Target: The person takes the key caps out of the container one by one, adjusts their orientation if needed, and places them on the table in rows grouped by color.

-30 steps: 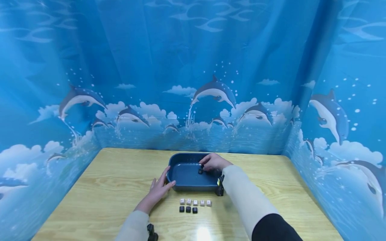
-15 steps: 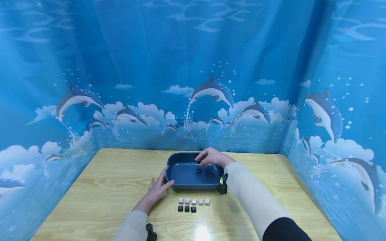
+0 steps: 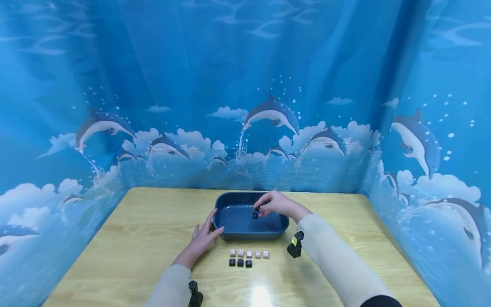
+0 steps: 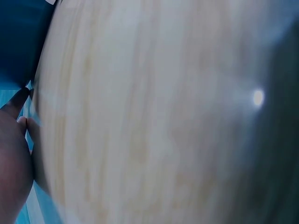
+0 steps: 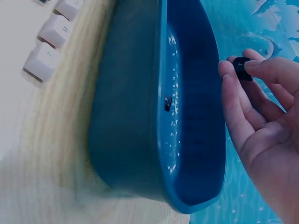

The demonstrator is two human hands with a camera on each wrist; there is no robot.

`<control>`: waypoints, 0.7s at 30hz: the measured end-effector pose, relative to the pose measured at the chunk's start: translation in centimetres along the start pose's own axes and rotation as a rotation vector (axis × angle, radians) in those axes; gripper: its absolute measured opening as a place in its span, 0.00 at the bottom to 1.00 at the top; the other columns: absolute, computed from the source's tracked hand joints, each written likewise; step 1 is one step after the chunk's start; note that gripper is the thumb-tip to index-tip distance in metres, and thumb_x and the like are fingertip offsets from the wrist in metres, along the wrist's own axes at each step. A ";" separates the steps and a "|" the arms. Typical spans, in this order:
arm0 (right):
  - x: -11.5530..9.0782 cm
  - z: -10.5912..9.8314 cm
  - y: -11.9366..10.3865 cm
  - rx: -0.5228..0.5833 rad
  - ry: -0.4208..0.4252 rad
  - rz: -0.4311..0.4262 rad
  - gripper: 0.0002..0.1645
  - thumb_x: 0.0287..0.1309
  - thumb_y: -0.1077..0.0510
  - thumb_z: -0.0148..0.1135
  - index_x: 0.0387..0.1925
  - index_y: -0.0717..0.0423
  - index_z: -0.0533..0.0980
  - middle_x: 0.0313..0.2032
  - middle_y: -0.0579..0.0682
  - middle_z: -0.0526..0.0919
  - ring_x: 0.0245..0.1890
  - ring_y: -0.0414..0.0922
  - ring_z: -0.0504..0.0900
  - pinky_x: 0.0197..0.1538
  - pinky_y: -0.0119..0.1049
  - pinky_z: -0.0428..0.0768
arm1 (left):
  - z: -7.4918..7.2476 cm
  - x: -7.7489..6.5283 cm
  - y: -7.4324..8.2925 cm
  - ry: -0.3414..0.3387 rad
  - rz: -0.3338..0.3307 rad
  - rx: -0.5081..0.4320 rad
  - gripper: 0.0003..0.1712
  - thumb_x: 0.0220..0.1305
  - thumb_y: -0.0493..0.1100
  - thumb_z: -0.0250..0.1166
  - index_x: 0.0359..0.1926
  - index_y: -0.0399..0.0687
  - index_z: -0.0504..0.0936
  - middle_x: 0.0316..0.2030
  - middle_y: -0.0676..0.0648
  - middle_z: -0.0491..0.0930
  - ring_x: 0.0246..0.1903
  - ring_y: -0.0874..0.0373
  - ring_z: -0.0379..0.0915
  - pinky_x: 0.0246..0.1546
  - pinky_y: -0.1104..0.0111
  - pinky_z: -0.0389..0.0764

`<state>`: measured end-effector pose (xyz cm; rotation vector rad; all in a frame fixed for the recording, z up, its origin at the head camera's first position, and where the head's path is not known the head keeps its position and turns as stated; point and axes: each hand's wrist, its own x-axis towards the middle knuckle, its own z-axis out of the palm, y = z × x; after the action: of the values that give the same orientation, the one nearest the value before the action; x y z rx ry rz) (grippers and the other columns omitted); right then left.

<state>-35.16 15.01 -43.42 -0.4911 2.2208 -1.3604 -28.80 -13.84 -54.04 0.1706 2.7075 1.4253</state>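
My right hand (image 3: pixel 281 204) pinches a black keycap (image 5: pixel 242 68) between thumb and fingertips, over the right part of a dark blue tray (image 3: pixel 251 236). Inside the tray lies another black keycap (image 5: pixel 168 103), apart from the hand. My left hand (image 3: pixel 203 239) rests against the tray's left side and rim with its fingers spread; only part of it shows at the edge of the left wrist view. In front of the tray, white keycaps (image 3: pixel 249 254) form a row, and below them sits a shorter row of black keycaps (image 3: pixel 240 262).
Everything stands on a light wooden table (image 3: pixel 153 221). A blue curtain (image 3: pixel 215 85) printed with dolphins hangs behind the table and along its sides. Each wrist wears a small black camera, one (image 3: pixel 295 244) hanging near the tray's front right corner.
My right hand has risen from the tray floor with a black keycap in its fingers, and its wrist has shifted right. The left hand stays at the tray's side.
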 end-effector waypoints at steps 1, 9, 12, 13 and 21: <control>-0.2 0.0 0.0 0.011 0.005 -0.009 0.16 0.60 0.69 0.55 0.48 0.64 0.82 0.47 0.58 0.83 0.39 0.50 0.85 0.54 0.58 0.76 | 0.1 0.1 0.0 0.003 0.005 0.001 0.43 0.69 0.56 0.59 0.77 0.55 0.49 0.71 0.35 0.55 0.71 0.31 0.38 0.67 0.41 0.26; -1.4 0.8 0.5 0.103 0.049 -0.032 0.17 0.61 0.70 0.55 0.50 0.69 0.79 0.46 0.64 0.82 0.40 0.54 0.85 0.54 0.58 0.76 | -0.1 0.5 0.1 0.009 0.011 0.015 0.43 0.69 0.55 0.59 0.77 0.53 0.48 0.68 0.31 0.58 0.69 0.36 0.52 0.68 0.42 0.26; -2.0 1.2 0.9 0.111 0.065 -0.068 0.16 0.63 0.68 0.55 0.50 0.68 0.79 0.46 0.67 0.82 0.39 0.54 0.85 0.53 0.58 0.77 | -0.2 0.4 0.1 0.004 0.010 0.021 0.43 0.69 0.55 0.58 0.77 0.52 0.48 0.70 0.32 0.56 0.69 0.35 0.50 0.68 0.42 0.26; -2.3 1.3 1.0 0.115 0.068 -0.081 0.16 0.64 0.68 0.55 0.51 0.68 0.79 0.47 0.67 0.82 0.39 0.54 0.85 0.52 0.58 0.78 | -0.2 0.3 0.2 0.002 0.008 0.020 0.43 0.69 0.55 0.58 0.77 0.52 0.48 0.70 0.33 0.55 0.70 0.35 0.48 0.68 0.42 0.26; -4.6 3.1 1.7 0.171 0.078 -0.106 0.16 0.64 0.70 0.56 0.53 0.68 0.79 0.46 0.63 0.84 0.39 0.50 0.87 0.50 0.53 0.80 | 0.0 0.1 -0.2 -0.004 0.018 0.015 0.43 0.69 0.56 0.58 0.77 0.52 0.48 0.72 0.34 0.53 0.71 0.31 0.40 0.67 0.41 0.25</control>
<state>-29.71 16.00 -45.18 -0.5084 2.1408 -1.6340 -28.96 -13.89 -54.19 0.1987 2.7210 1.4080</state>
